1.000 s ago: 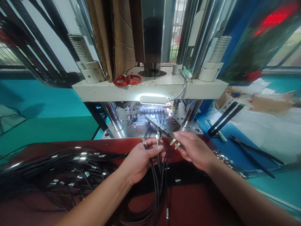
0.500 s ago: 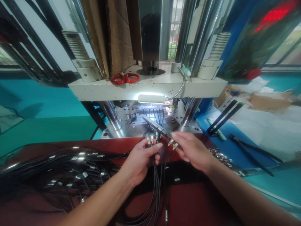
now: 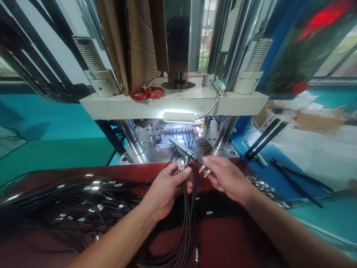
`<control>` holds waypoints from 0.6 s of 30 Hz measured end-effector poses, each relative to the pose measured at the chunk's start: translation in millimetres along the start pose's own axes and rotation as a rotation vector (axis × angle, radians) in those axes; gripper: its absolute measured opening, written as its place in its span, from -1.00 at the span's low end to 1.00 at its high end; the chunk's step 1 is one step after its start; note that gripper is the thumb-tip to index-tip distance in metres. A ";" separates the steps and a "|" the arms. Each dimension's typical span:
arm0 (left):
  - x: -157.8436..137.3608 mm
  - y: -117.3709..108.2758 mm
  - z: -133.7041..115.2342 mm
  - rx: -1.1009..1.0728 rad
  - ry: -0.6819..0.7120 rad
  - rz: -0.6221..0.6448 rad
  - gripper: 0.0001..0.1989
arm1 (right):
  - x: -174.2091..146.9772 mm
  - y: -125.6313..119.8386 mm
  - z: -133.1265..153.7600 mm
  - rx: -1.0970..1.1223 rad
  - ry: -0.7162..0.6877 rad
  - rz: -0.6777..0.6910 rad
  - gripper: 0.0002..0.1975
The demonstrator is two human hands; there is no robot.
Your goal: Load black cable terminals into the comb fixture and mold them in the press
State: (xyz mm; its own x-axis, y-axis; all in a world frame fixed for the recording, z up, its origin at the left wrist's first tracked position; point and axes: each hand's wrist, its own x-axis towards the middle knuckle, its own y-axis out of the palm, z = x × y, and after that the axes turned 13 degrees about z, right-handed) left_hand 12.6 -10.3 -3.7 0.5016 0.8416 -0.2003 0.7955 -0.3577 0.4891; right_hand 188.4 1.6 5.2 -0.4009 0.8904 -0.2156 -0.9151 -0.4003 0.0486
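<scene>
My left hand (image 3: 170, 188) is closed around several black cables (image 3: 186, 212), pinching them just below their small metal connectors (image 3: 182, 164). The cables hang from it over the dark red table. My right hand (image 3: 227, 176) is closed on one end of a narrow metal bar (image 3: 185, 149), which slants up and left towards the press. Metal connectors (image 3: 205, 170) stick out from the bar beside my right fingertips. The two hands are close together, and one connector from the left bundle is at the bar's edge. Whether it is seated there, I cannot tell.
Behind my hands stands a press with a cream plate (image 3: 178, 104), a lamp (image 3: 179, 117) and a lit lower fixture (image 3: 180, 134). Red-handled scissors (image 3: 147, 93) lie on the plate. Black cables (image 3: 92, 208) cover the table's left. Tweezers (image 3: 297, 180) rest on a blue surface at right.
The connectors in my left hand have drawn closer together and shifted slightly right towards the bar. My right hand and the bar have hardly moved.
</scene>
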 end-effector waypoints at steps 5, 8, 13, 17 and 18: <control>0.2 4.1 -1.5 -0.004 0.001 -0.046 -0.82 | 0.3 0.5 -3.0 -0.010 0.017 0.026 -0.68; 0.8 2.6 -0.4 -0.041 0.004 -0.013 -0.80 | 0.7 0.8 -4.3 -0.003 0.011 0.032 -0.67; 1.4 -2.8 0.9 -0.113 -0.047 0.051 -0.78 | 0.8 1.3 -2.5 0.003 0.021 0.023 -0.69; 1.1 -4.7 -1.1 -0.131 -0.138 0.075 -0.70 | 0.4 1.3 -0.7 0.007 0.020 0.018 -0.69; 1.1 -5.1 -1.3 -0.124 -0.139 0.073 -0.70 | 0.3 1.1 -0.4 0.005 0.019 0.016 -0.69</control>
State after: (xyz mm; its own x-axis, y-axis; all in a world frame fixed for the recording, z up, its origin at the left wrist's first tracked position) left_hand 8.7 -7.0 -5.2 0.6054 0.7483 -0.2712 0.7115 -0.3562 0.6057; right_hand 187.3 1.3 4.8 -0.4144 0.8797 -0.2332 -0.9089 -0.4130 0.0574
